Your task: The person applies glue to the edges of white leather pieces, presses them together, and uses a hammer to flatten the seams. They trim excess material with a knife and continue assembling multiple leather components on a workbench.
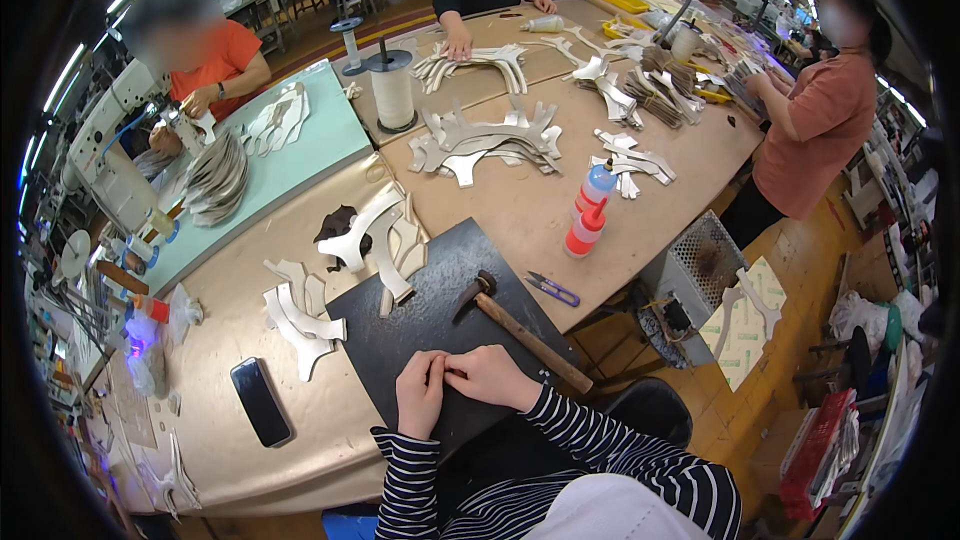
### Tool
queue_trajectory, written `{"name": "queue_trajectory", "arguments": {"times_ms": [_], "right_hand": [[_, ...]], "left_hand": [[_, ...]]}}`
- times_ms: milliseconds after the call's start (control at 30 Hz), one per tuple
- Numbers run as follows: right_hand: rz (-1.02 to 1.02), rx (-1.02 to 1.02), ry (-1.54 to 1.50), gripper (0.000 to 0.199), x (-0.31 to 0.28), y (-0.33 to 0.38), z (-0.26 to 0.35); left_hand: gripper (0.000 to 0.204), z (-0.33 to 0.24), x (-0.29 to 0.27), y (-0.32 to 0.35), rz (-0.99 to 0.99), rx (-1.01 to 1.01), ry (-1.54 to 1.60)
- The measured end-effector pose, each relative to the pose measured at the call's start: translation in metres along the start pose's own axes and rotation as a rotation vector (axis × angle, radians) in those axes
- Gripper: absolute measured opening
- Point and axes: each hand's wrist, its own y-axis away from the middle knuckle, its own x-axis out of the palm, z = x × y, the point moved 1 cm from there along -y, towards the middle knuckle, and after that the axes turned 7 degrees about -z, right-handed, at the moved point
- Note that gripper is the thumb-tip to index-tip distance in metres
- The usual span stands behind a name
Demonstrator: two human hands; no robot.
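Note:
My left hand (420, 393) and my right hand (493, 377) meet over the near edge of a black work slab (450, 270). The fingertips of both are pressed together; anything between them is too small or hidden to make out. Just beyond my right hand lies a hammer (525, 335), its dark head pointing away to the left and its wooden handle slanting to the near right. White cut pieces (365, 230), apparently shoe-upper parts, overlap the slab's far left corner. More white pieces (300, 325) lie left of the slab.
Purple-handled thread snips (553, 288) lie right of the slab, near red-and-clear squeeze bottles (586, 228). A black phone (261, 401) rests at left. A thread cone (391, 90) and stacked pieces (485, 145) stand farther back. Co-workers sit or stand around, one at a sewing machine (125, 140).

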Motion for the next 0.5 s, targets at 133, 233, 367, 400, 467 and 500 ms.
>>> {"name": "queue_trajectory", "arguments": {"times_ms": [133,233,367,400,467,500], "right_hand": [[0.024,0.021,-0.047,0.018,0.0007,-0.0019,-0.0026],[0.044,0.054,-0.07,0.018,0.0019,-0.0014,-0.0053],[0.017,0.026,-0.069,0.019,0.0021,-0.0027,-0.0064],[0.02,0.034,-0.065,0.019,0.0022,-0.0029,-0.0061],[0.022,0.046,-0.103,0.02,0.0016,-0.004,-0.0056],[0.027,0.057,-0.089,0.02,0.0019,-0.0043,-0.0052]], "left_hand": [[0.011,-0.0014,-0.0002,-0.0006,-0.012,-0.019,0.003],[0.012,0.0001,0.001,-0.0006,-0.006,-0.029,0.013],[0.013,0.0037,0.003,-0.0014,-0.014,0.008,0.008],[0.013,0.0046,0.0025,0.0005,-0.011,-0.002,0.01],[0.012,0.0056,0.0018,0.0019,-0.015,0.014,0.011],[0.011,0.0061,0.0019,0.0015,-0.031,0.03,0.019]]}}
